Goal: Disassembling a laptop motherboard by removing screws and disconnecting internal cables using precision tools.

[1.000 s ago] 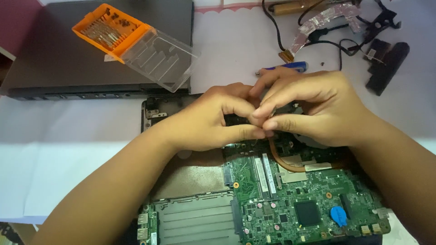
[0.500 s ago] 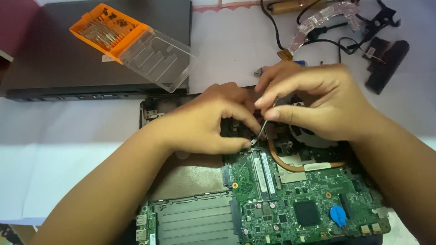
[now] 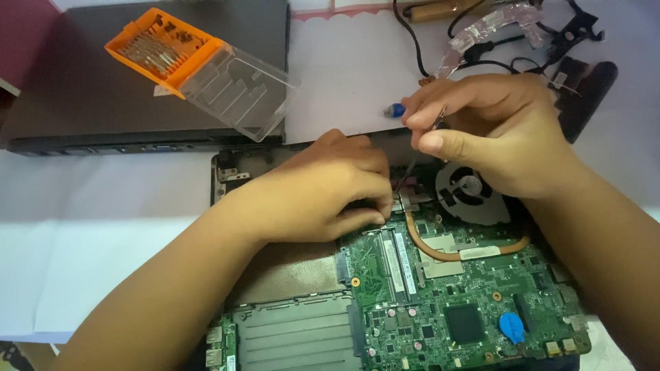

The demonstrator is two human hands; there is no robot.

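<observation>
An opened laptop base with a green motherboard [image 3: 474, 302], a copper heat pipe [image 3: 447, 253] and a round fan [image 3: 471, 192] lies before me. My right hand [image 3: 495, 130] pinches a thin screwdriver [image 3: 416, 154] with a blue cap, its tip down on a metal bracket beside the fan. My left hand [image 3: 330, 189] rests on the board's upper edge, fingers curled and pressing next to the screwdriver tip. Whether it holds anything small is hidden.
A closed dark laptop [image 3: 82, 89] lies at the back left with an orange bit case [image 3: 161, 48] and its clear lid [image 3: 237, 89] on it. Black cables, tape and plastic parts [image 3: 570, 62] are scattered at the back right. White paper [image 3: 103, 220] covers the table.
My hands have separated: the right hand rose and moved right with the screwdriver now upright, uncovering the fan. The left hand stayed on the board's edge.
</observation>
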